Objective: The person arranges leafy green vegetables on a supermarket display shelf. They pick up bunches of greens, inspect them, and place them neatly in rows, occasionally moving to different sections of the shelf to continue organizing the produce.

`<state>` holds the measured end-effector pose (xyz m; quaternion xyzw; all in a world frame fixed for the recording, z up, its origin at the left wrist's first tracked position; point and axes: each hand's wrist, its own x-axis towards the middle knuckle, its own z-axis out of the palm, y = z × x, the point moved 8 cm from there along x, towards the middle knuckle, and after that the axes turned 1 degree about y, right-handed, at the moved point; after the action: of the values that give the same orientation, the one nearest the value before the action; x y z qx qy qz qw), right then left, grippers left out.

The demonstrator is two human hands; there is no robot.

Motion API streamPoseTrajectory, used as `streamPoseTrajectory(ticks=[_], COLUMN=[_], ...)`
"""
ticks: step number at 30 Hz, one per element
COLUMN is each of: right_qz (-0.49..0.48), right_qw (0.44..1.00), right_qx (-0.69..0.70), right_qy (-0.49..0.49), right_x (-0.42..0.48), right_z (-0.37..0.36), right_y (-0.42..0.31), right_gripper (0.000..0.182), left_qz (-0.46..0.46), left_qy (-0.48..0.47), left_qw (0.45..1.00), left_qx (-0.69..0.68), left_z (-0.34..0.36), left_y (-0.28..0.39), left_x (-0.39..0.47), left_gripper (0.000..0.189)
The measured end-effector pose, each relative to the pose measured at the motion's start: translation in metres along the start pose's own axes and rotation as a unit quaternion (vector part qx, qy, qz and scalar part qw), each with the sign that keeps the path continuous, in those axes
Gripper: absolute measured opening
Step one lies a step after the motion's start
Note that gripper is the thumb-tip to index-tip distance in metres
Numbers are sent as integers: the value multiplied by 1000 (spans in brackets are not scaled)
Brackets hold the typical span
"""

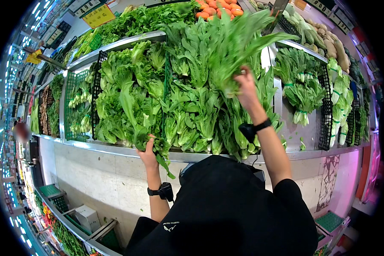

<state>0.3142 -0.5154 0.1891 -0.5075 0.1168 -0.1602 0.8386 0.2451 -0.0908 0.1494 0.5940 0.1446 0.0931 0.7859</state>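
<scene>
My right hand point(247, 86) is closed around the base of a bunch of long-leaf lettuce point(233, 48), its leaves blurred and pointing away from me over the display. Lower left, my left hand point(148, 153) grips loose green leaves point(147, 140) at the front edge of the shelf; one leaf hangs down past the metal rim. Beneath my right hand lie rows of long-leaf lettuce point(208, 115). Curly lettuce heads point(115, 96) fill the section beside them, behind my left hand. Each wrist bears a black strapped device.
A metal rim point(115, 149) runs along the display's front. Green mesh dividers point(166, 83) and a black crate wall point(325, 108) separate the sections. Tied leafy greens point(302, 96) lie at right, tomatoes point(216, 8) at the back. Another vegetable stand point(67, 230) is behind me at left.
</scene>
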Motion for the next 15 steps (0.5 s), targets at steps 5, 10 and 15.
streamPoseTrajectory(ticks=[5, 10, 15], right_qz=[154, 302, 185], right_qw=[988, 948, 900], right_qx=[-25, -95, -376], right_qy=[-14, -43, -118], right_x=[4, -2, 48], right_z=[-27, -49, -70], right_y=[156, 207, 141], right_gripper=[26, 17, 22], left_qz=[56, 55, 29], left_qy=[-49, -46, -14], left_qw=[996, 989, 986], left_qx=[51, 131, 161], left_z=[5, 1, 3], left_y=[-2, -1, -5], left_x=[3, 1, -3], left_gripper=[21, 19, 19])
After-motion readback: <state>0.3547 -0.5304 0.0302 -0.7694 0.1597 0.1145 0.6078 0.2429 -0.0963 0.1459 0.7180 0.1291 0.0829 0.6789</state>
